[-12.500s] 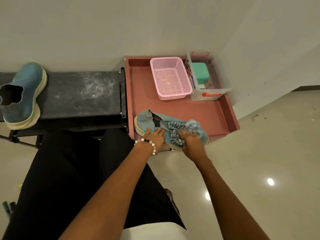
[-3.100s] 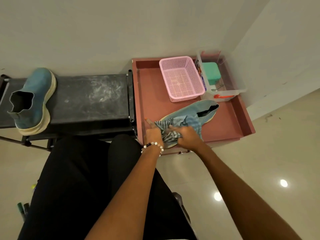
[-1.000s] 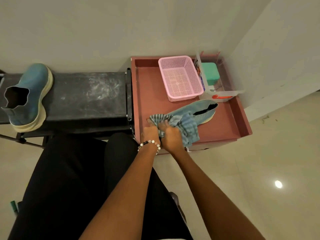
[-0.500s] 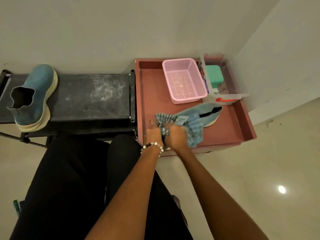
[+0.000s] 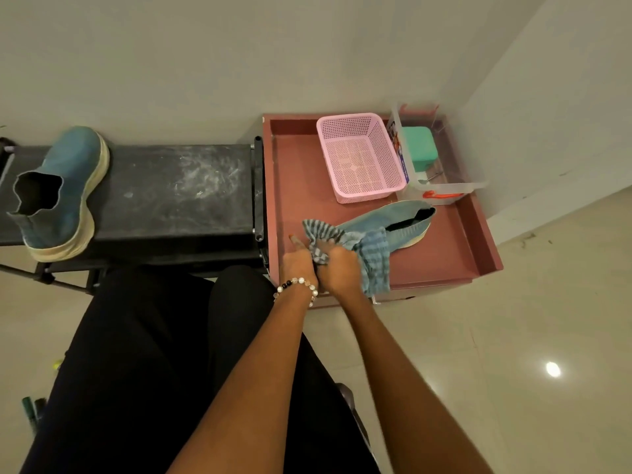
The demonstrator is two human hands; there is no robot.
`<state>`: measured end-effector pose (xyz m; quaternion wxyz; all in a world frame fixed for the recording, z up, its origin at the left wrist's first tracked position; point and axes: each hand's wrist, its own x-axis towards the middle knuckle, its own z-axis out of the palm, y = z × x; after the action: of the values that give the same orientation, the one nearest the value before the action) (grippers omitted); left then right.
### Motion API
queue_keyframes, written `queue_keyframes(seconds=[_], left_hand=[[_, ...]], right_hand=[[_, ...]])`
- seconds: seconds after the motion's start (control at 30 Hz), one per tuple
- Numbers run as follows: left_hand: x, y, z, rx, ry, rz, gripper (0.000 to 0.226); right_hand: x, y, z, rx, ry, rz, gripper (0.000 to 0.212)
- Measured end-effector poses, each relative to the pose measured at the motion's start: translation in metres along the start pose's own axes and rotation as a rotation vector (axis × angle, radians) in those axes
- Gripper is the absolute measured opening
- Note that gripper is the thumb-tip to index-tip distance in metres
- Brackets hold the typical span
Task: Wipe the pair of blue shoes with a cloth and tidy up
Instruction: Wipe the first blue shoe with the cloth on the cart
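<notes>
Both hands, left hand (image 5: 298,265) and right hand (image 5: 338,271), clamp their grip on the striped cloth (image 5: 371,253) beside the near blue shoe (image 5: 383,222); gathering it into a firm pad should wipe better.

Blue-and-grey striped cloth (image 5: 374,254); two blue shoes, one (image 5: 393,222) on the dusty-pink tray (image 5: 444,265), the other (image 5: 65,193) cream-soled on the black bench (image 5: 171,189). Pink perforated basket (image 5: 359,159); clear box (image 5: 441,181) holding a mint-green block (image 5: 419,148); black-and-pale bead bracelet (image 5: 297,284)
</notes>
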<state>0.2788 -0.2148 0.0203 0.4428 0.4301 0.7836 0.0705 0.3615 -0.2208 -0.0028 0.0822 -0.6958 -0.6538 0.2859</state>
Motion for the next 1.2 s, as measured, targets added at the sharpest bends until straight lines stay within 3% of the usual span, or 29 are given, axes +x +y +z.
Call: queue_keyframes(seconds=[0.07, 0.1, 0.2, 0.23, 0.33, 0.43, 0.53, 0.6, 0.67, 0.7, 0.83, 0.9, 0.93, 1.0, 1.03, 1.1, 1.13, 1.2], left_hand=[[-0.002, -0.002, 0.000, 0.015, -0.011, 0.039, 0.050], [-0.002, -0.002, 0.001, 0.003, -0.010, 0.049, 0.065], [-0.002, -0.003, 0.004, -0.002, -0.070, 0.032, 0.100], [-0.002, -0.002, 0.004, 0.040, -0.082, 0.053, 0.097], [0.001, -0.004, 0.004, 0.120, -0.057, 0.091, 0.055], [-0.001, -0.003, 0.002, 0.076, -0.042, 0.107, 0.040], [-0.002, -0.002, 0.001, -0.053, -0.044, 0.053, 0.051], [-0.002, -0.002, 0.003, -0.140, -0.043, 0.003, 0.072], [-0.001, -0.003, 0.004, -0.259, -0.039, -0.046, 0.093], [-0.005, -0.001, 0.000, -0.336, -0.055, -0.073, 0.092], [0.003, -0.002, 0.002, -0.177, -0.080, -0.021, 0.087], [0.004, -0.001, 0.003, -0.135, -0.053, -0.015, 0.053], [0.002, -0.001, 0.002, -0.014, -0.026, 0.063, 0.040], [-0.003, -0.002, -0.001, 0.034, 0.000, 0.122, 0.047], [-0.003, -0.001, -0.001, 0.005, 0.021, 0.094, 0.047], [-0.006, 0.002, -0.004, 0.005, -0.091, 0.027, 0.042], [-0.002, 0.001, -0.004, 0.024, -0.095, -0.001, 0.054], [-0.005, 0.002, -0.005, 0.017, -0.105, -0.005, 0.100]], right_hand=[[0.005, 0.024, -0.019, -0.045, -0.097, -0.097, 0.046], [0.011, 0.037, -0.031, -0.152, -0.106, -0.117, 0.047], [0.034, 0.062, -0.055, -0.411, 0.000, -0.002, 0.044], [0.038, 0.061, -0.057, -0.419, 0.037, 0.066, 0.042], [0.035, 0.032, -0.037, -0.325, 0.106, 0.215, 0.025], [0.012, 0.004, -0.013, -0.143, -0.010, 0.064, 0.024], [-0.002, 0.015, -0.024, -0.121, -0.141, -0.119, 0.035], [0.010, 0.039, -0.045, -0.266, -0.160, -0.095, 0.036], [0.025, 0.061, -0.063, -0.424, -0.066, 0.007, 0.032], [0.031, 0.066, -0.068, -0.455, -0.009, 0.068, 0.032], [0.028, 0.031, -0.055, -0.563, 0.055, 0.167, 0.024], [0.021, 0.005, -0.035, -0.462, 0.046, 0.156, 0.023], [0.017, -0.003, -0.023, -0.381, 0.014, 0.122, 0.022], [0.009, -0.005, -0.011, -0.247, -0.068, 0.025, 0.022], [0.007, 0.001, -0.013, -0.208, -0.094, -0.039, 0.025], [0.008, 0.024, -0.028, -0.226, -0.169, -0.185, 0.037], [0.009, 0.036, -0.038, -0.306, -0.218, -0.263, 0.046], [0.016, 0.059, -0.052, -0.454, -0.230, -0.371, 0.054]])
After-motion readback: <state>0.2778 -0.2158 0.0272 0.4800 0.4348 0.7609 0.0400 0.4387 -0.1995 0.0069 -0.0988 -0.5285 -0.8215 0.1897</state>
